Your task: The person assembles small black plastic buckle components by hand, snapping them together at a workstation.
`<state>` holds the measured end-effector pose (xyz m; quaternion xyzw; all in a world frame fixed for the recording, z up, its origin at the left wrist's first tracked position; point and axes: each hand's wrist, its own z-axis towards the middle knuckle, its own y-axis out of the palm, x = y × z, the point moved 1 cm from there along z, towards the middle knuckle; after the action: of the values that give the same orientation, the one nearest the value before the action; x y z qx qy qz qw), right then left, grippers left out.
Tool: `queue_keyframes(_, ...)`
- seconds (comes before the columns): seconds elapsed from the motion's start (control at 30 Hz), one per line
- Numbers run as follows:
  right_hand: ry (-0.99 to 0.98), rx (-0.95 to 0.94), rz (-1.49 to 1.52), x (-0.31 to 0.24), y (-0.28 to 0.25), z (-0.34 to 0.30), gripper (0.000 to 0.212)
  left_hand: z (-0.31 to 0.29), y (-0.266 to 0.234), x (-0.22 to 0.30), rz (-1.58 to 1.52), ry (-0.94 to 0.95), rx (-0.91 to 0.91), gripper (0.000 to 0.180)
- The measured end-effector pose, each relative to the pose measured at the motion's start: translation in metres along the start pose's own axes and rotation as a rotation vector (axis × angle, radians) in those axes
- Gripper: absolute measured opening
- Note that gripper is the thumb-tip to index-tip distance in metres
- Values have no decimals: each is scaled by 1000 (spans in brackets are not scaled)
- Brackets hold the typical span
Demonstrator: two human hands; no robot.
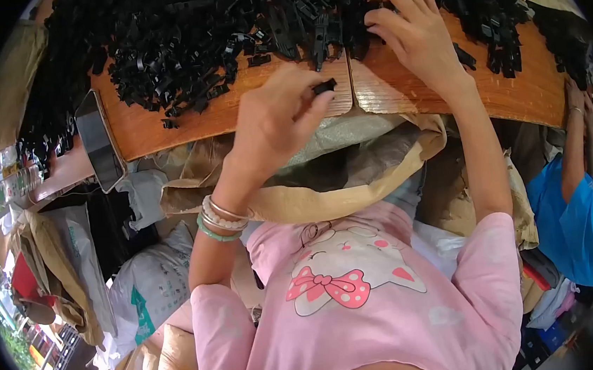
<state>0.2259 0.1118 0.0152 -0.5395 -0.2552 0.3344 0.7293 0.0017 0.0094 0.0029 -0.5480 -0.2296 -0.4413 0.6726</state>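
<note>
My left hand (271,120), with bracelets at its wrist, is closed in a pinch on a small black plastic part (324,86) above the near edge of the wooden table (186,128). My right hand (416,32) reaches over the near side of a big heap of black plastic parts (177,33). Its fingers are curved and apart, with the tips at the loose pieces; nothing can be made out between them. Longer black pieces (326,36) lie between the two hands.
A phone (101,142) leans at the table's left end. Below the near edge hangs an open sack with a tan rim (333,201). White sacks (153,278) stand to the left. At the far right is another person in a blue shirt (578,220), hands at the parts.
</note>
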Motion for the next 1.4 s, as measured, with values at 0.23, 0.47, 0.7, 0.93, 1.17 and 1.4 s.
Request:
queue_keyframes(0.23,193,480,628,-34,-22,-10,20,-3,7,-2,42,120,-60,24)
queue_keyframes(0.47,300,-45,880,-69,-24,-30,34,-3,7,-8,38,99,-72,26)
queue_keyframes(0.7,208,-30,872,-69,-22,-28,33,-3,7,-8,22,98,-77,27)
queue_keyframes(0.93,97,-129,662,-63,-28,-20,34,-2,6,-11,-26,106,-97,25)
queue_keyframes(1.17,-54,-322,215,-82,-44,-8,34,-2,9,-10,-70,69,-125,24)
queue_keyframes(1.4,-15,-296,235,-85,-35,-8,34,-3,9,-12,-50,93,-85,26)
